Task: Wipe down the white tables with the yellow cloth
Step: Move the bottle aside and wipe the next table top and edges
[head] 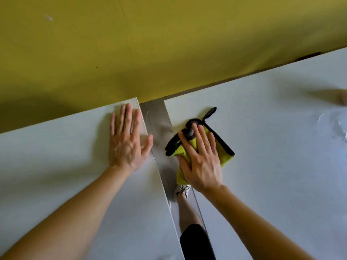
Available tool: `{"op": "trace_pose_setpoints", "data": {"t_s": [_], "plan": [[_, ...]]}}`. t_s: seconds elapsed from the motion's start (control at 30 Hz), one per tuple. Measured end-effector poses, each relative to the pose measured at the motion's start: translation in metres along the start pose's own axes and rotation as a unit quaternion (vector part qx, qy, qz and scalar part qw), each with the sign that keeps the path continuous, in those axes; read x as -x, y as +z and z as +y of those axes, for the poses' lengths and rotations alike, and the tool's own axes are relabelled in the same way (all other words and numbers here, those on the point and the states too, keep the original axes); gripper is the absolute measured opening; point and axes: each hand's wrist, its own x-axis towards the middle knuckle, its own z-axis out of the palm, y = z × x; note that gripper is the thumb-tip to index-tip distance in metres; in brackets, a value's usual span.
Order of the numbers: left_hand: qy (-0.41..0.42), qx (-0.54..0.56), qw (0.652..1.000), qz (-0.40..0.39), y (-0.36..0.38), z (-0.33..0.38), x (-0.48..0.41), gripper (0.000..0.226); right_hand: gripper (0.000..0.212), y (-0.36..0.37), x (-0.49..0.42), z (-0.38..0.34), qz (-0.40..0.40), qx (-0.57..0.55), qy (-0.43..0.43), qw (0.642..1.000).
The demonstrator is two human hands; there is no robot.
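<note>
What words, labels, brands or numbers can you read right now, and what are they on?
None can be read. The yellow cloth, the left table, the right table, the wall and the shoe show no writing, label or number.

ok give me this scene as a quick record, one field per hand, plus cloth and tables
left hand: flat, fingers straight, resting on left table near its far corner
right hand: fingers straight, pressing yellow cloth down
yellow cloth: bunched, black-trimmed, on right table by its left edge
gap: floor between tables, leg and shoe visible
wet streak: right table, far right
</note>
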Motion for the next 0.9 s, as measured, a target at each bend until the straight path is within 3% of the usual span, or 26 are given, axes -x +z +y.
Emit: {"op": "trace_pose_setpoints", "data": {"t_s": [0.23,0.37,0.5,0.73,0.83,0.9], "plan": [[0.008,0.014,0.999,0.038,0.004,-0.003,0.001,0.08,0.072,0.021,-0.158,-0.032,0.029,0.003,0.059,0.998],[0.011,0.03,0.999,0.039,0.005,-0.002,0.001,0.081,0.067,0.01,-0.07,-0.023,0.041,0.008,0.03,0.999],[0.003,0.038,0.998,0.043,0.005,-0.001,0.004,0.082,0.069,0.001,0.038,-0.022,-0.03,0.021,0.02,0.999],[0.024,0.024,0.998,0.047,0.007,-0.001,0.001,0.082,0.073,0.011,-0.105,-0.012,0.0,0.012,-0.013,1.0],[0.023,0.029,0.998,0.05,0.007,-0.003,0.0,0.08,0.065,-0.004,-0.112,0.04,0.0,-0.001,-0.063,0.998],[0.013,0.027,0.998,0.05,0.007,-0.003,0.001,0.079,0.065,-0.024,-0.109,0.099,0.049,-0.007,0.049,0.998]]}}
